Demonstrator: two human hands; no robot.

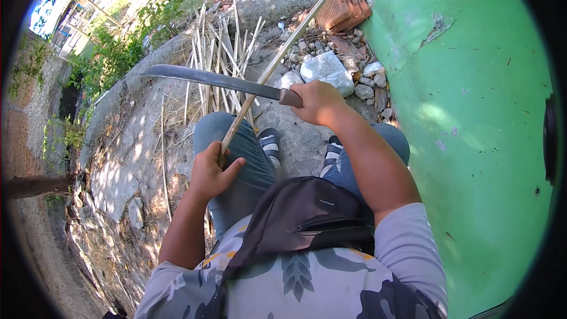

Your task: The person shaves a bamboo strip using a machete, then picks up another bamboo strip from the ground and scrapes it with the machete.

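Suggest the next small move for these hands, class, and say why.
Perhaps slide the long knife along the wooden strip, away from the left hand: that hand holds the strip's near end, while the right hand grips the knife's handle with its blade crossing the strip farther up.

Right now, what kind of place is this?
It looks like an outdoor yard, probably beside a house or other building. You can tell from the green wall on the right, the rocks next to it, and the leafy plants on the left.
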